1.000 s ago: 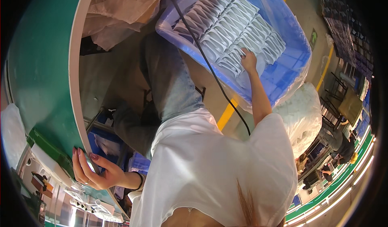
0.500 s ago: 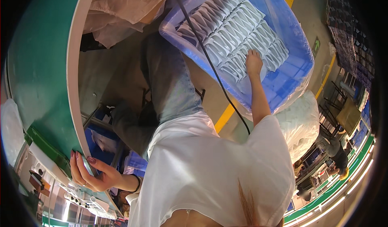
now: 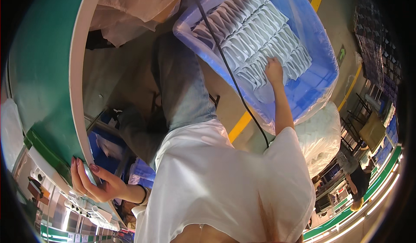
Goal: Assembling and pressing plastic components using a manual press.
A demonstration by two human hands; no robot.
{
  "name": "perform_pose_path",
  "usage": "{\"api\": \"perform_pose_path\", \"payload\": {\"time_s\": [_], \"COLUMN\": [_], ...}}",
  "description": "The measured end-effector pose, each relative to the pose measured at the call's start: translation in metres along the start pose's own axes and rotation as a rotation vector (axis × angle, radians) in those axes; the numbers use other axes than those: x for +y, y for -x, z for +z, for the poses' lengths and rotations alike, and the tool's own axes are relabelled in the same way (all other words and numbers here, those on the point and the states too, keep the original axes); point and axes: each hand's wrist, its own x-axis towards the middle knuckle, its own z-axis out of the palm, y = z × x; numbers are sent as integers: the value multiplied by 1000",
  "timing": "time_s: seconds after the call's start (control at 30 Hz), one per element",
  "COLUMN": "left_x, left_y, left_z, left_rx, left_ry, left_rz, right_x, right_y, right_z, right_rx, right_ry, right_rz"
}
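Note:
My right hand (image 3: 274, 71) reaches into a blue bin (image 3: 318, 30) lined with clear plastic. Its curled fingers are down at the near edge of the packed white curved pieces (image 3: 255, 35), which stand in several tight rows; the fingertips are partly hidden among them. At the edge of the green-topped table (image 3: 47, 65), my left hand (image 3: 96, 186) is bent, with thumb and fingers around a small greyish thing (image 3: 94, 173) that I cannot make out.
A black cable (image 3: 225, 65) hangs across the bin's near side. Clear plastic bags (image 3: 323, 132) bulge beside the bin. Brown wrapping (image 3: 136, 2) lies beyond the table edge. Yellow lines (image 3: 240, 127) mark the floor. Another person (image 3: 355, 173) is far off at the right.
My right hand has shifted slightly down in the picture, its fingers more curled among the white pieces. My left hand stays at the table edge. The view has shifted a little.

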Motion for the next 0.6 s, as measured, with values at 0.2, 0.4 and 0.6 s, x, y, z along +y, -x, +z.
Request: {"api": "perform_pose_path", "payload": {"time_s": [0.2, 0.4, 0.6], "left_x": [1, 0, -2], "left_y": [1, 0, -1], "left_z": [0, 1, 2], "left_rx": [22, 16, 21], "left_ry": [19, 6, -15], "left_rz": [-8, 3, 16], "right_x": [10, 13, 12], "right_y": [-13, -29, -18], "right_z": [7, 15, -1], "right_rx": [-226, -354, -239], "right_ry": [74, 380, 402], "right_rz": [213, -1, -192]}}
